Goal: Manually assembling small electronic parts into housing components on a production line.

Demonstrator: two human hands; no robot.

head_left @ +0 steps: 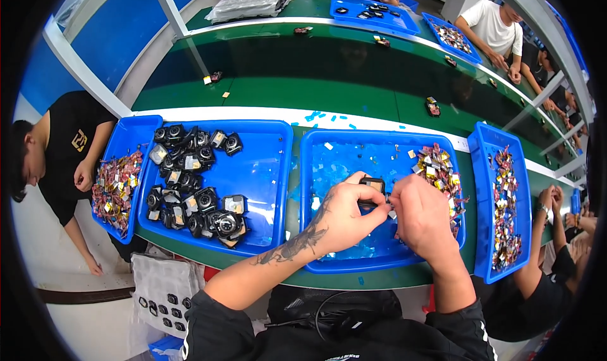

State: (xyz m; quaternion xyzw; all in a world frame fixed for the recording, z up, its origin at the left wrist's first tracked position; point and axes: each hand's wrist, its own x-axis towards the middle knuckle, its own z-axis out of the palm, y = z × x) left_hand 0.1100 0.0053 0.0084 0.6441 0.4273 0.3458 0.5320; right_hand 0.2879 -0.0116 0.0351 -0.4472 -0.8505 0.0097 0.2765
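My left hand grips a small black camera module over the middle blue tray. My right hand pinches at the module's right side, fingers closed on a small part that I cannot make out. Both hands hover above the tray's floor, which is littered with bits of clear blue film. A heap of small colourful wrapped parts lies in the tray's right end, just beyond my right hand.
A blue tray to the left holds several black camera modules. Narrow blue trays of colourful parts stand at far left and far right. Other people sit on both sides and across the green conveyor.
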